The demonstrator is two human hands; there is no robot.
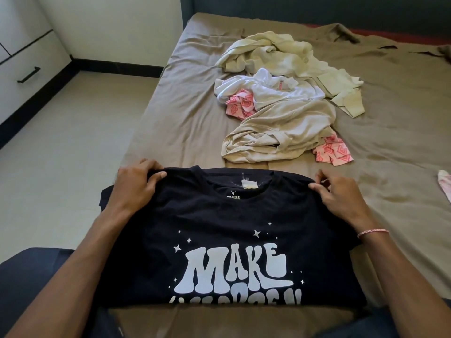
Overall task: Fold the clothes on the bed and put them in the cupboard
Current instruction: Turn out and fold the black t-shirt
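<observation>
The brown-sheeted bed carries your navy T-shirt at its near edge, print up. Your left hand grips one shoulder seam and your right hand pinches the other, likely to square it for folding. The collar points away from you; the shirt's long axis runs toward the unfolded pile.

A bedroom in a home — a bed under a wrinkled brown sheet fills the view from 12 to 3 o'clock, with its dark headboard at 12. A white cupboard (black bar handle) stands at 10 o'clock beside pale floor tiles — loose clothes lie heaped at 1 o'clock.
</observation>
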